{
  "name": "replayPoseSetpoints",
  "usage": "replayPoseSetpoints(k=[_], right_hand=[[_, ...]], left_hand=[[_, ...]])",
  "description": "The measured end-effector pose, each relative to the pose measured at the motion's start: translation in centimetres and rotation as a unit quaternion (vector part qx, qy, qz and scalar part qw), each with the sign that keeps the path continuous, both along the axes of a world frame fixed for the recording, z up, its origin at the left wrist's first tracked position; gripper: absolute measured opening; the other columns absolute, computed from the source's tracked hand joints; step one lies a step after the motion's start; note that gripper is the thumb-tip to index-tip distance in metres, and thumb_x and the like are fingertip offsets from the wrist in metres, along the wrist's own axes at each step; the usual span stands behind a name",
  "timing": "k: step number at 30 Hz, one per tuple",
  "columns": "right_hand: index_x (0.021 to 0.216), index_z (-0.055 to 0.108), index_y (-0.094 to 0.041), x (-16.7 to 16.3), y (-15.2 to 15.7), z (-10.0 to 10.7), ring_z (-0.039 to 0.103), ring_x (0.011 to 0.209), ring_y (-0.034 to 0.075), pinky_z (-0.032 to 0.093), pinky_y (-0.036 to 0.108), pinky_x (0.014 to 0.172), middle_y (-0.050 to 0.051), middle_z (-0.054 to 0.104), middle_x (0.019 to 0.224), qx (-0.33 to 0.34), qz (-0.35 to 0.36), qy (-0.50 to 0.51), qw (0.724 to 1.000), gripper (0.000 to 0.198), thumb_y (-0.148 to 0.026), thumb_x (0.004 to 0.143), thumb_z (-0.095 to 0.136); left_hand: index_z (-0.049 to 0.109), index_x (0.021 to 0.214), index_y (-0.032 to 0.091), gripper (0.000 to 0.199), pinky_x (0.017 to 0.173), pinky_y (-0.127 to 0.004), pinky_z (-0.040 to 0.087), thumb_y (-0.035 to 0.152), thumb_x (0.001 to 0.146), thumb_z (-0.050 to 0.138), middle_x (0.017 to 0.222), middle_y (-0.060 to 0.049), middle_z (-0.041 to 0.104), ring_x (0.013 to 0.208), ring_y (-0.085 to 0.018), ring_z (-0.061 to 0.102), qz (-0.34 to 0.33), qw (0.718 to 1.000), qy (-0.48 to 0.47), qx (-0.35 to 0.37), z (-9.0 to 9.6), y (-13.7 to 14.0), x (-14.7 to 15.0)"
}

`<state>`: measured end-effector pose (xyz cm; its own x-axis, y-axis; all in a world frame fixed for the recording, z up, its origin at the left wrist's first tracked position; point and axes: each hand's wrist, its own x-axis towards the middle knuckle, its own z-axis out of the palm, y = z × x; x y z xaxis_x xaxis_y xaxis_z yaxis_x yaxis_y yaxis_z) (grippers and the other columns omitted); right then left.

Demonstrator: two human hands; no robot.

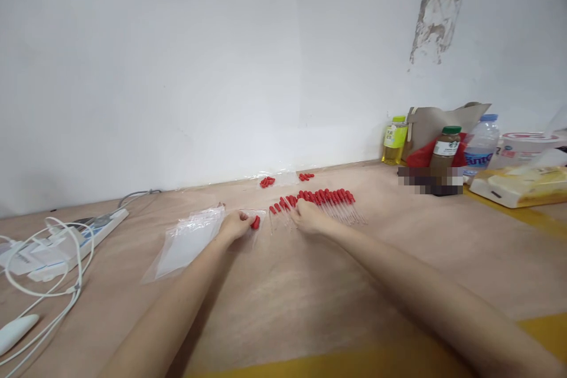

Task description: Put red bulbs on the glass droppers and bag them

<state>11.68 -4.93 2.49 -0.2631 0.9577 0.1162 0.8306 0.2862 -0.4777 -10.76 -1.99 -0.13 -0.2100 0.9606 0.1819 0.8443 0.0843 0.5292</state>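
Note:
A row of droppers [330, 196] with red rubber bulbs and thin clear tubes lies across the middle of the table. My right hand [306, 217] is at the left part of this row, its fingers pinched on a dropper whose clear tube [286, 203] points up and left. My left hand [235, 225] pinches the edge of a small clear zip bag [252, 238]. Red bulbs [256, 222] show right at its fingertips, seemingly in the bag. Left of that hand lies a stack of clear zip bags [190, 242].
Two small groups of red bulbs [267, 182] lie on plastic near the wall. At left are a white power strip [80, 245] and tangled white cables [78, 289]. Bottles [394, 142], a grey bag [425, 124] and a tissue pack [518, 186] stand at right.

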Motion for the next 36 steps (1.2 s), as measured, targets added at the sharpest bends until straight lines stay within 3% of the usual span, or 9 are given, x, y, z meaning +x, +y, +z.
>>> replayPoseSetpoints(k=[2,4,8,11,14,16,22,31,36], right_hand=[[0.091,0.051,-0.013,3.1,-1.0,-1.2,0.055,0.068,0.015,0.04,0.025,0.059,0.01,0.061,0.081,0.079,0.057,0.077,0.992,0.02,-0.025,0.083,0.036],[0.097,0.048,-0.015,5.7,-1.7,-2.8,0.054,0.067,0.013,0.041,0.025,0.06,0.006,0.06,0.078,0.112,0.106,0.135,0.979,0.02,-0.022,0.083,0.035],[0.1,0.052,-0.017,8.4,-2.7,-5.4,0.055,0.079,0.015,0.041,0.028,0.071,0.007,0.061,0.087,0.18,0.089,0.188,0.961,0.024,-0.02,0.081,0.037],[0.089,0.056,-0.017,8.5,-3.4,-5.9,0.055,0.076,0.016,0.041,0.028,0.068,0.006,0.061,0.085,0.195,0.071,0.201,0.957,0.019,-0.023,0.081,0.039],[0.085,0.056,-0.017,7.8,-4.4,-5.5,0.053,0.063,0.013,0.039,0.024,0.056,0.003,0.06,0.074,0.174,0.079,0.207,0.96,0.02,-0.028,0.083,0.039],[0.081,0.056,-0.017,7.0,-5.1,-5.1,0.052,0.061,0.013,0.037,0.023,0.055,0.002,0.06,0.071,0.163,0.107,0.204,0.959,0.022,-0.03,0.083,0.038],[0.077,0.057,-0.019,5.4,-6.5,-5.1,0.053,0.067,0.013,0.034,0.03,0.072,0.001,0.062,0.072,0.161,0.153,0.131,0.966,0.021,-0.028,0.084,0.04],[0.078,0.058,-0.019,5.3,-6.4,-5.2,0.052,0.063,0.011,0.032,0.029,0.072,0.0,0.062,0.069,0.153,0.157,0.12,0.968,0.019,-0.028,0.083,0.042],[0.073,0.057,-0.018,5.3,-6.6,-5.1,0.05,0.061,0.01,0.03,0.028,0.072,-0.001,0.06,0.064,0.162,0.178,0.112,0.964,0.019,-0.028,0.083,0.044]], left_hand=[[0.055,0.048,0.017,0.024,0.043,-0.024,0.031,0.035,0.061,0.062,0.04,-0.002,0.053,0.043,-0.018,0.051,-0.002,1.0,0.0,-0.025,0.1,0.4,0.2],[0.052,0.045,0.017,0.025,0.042,-0.025,0.03,0.032,0.063,0.06,0.036,-0.001,0.048,0.04,-0.017,0.048,-0.006,1.0,0.002,-0.023,0.4,0.3,0.5],[0.054,0.065,0.017,0.012,0.053,-0.025,0.038,0.027,0.072,0.053,0.059,-0.002,0.057,0.06,-0.018,0.054,-0.041,0.997,0.006,0.059,1.1,-1.9,2.0],[0.053,0.083,0.019,0.013,0.063,-0.024,0.042,0.028,0.077,0.048,0.077,-0.001,0.059,0.072,-0.015,0.055,-0.134,0.986,-0.006,0.098,0.7,-5.1,3.6],[0.049,0.106,0.018,0.027,0.067,-0.026,0.043,0.027,0.082,0.044,0.085,-0.005,0.058,0.077,-0.016,0.055,-0.284,0.948,-0.065,0.13,-0.6,-7.9,5.1],[0.056,0.101,0.019,0.024,0.071,-0.027,0.042,0.027,0.084,0.042,0.087,-0.005,0.057,0.079,-0.016,0.054,-0.312,0.939,-0.063,0.128,-1.3,-9.0,5.8],[0.059,0.094,0.018,0.022,0.069,-0.026,0.042,0.028,0.085,0.041,0.085,-0.005,0.055,0.076,-0.016,0.052,-0.333,0.935,-0.087,0.088,-1.9,-9.5,6.2],[0.058,0.093,0.017,0.021,0.068,-0.025,0.041,0.029,0.084,0.044,0.086,-0.005,0.057,0.076,-0.015,0.052,-0.351,0.926,-0.117,0.075,-1.6,-10.2,6.6],[0.059,0.086,0.016,0.023,0.054,-0.02,0.037,0.034,0.083,0.045,0.066,0.001,0.056,0.058,-0.011,0.047,-0.338,0.93,-0.14,0.032,-1.7,-10.6,6.9]])
